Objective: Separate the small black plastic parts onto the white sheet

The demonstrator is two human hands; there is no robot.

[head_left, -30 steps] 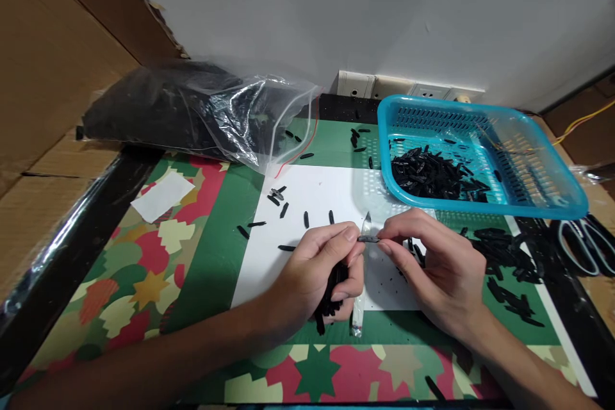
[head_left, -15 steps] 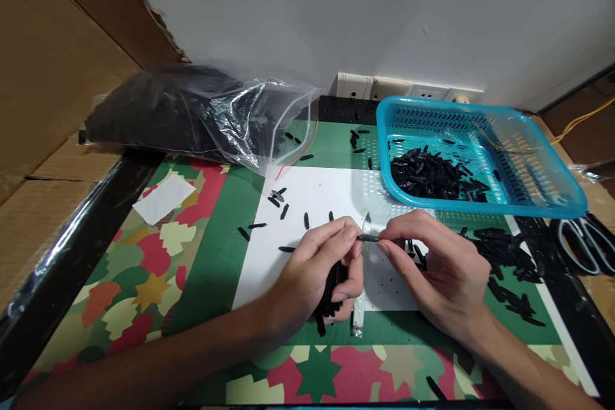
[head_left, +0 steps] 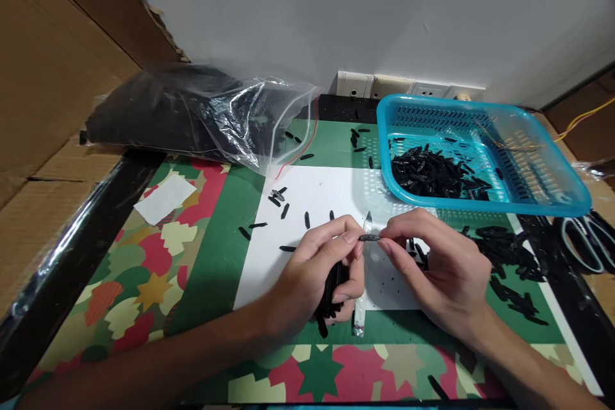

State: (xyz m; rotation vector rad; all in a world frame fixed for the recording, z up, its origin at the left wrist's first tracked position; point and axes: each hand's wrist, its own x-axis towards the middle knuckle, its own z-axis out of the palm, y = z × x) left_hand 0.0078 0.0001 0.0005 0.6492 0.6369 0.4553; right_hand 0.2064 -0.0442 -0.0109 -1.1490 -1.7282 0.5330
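Observation:
Between my two hands a small black pointed strip [head_left: 369, 237] is stretched level, one end pinched by each. My left hand [head_left: 331, 256] grips its left end with thumb and forefinger, while the curled lower fingers hold a bunch of similar black strips [head_left: 331, 295] in the palm. The thumb and forefinger of my right hand [head_left: 437, 262] pinch the other end. Beneath the held strip a thin clear-wrapped stick with a dark pointed tip [head_left: 359, 314] lies on a white sheet [head_left: 307, 189]. What the strips are made of I cannot tell.
A blue plastic basket [head_left: 480, 206] with black strips stands at the back right. Loose black strips [head_left: 509, 250] lie right of my right hand, near scissors [head_left: 581, 246]. A zip bag of black material [head_left: 192, 115] rests at the back left, and a white paper scrap [head_left: 166, 197] lies left.
The view has shifted very slightly. Both hands keep their places, and the strip between them has turned a little, showing a greyer face.

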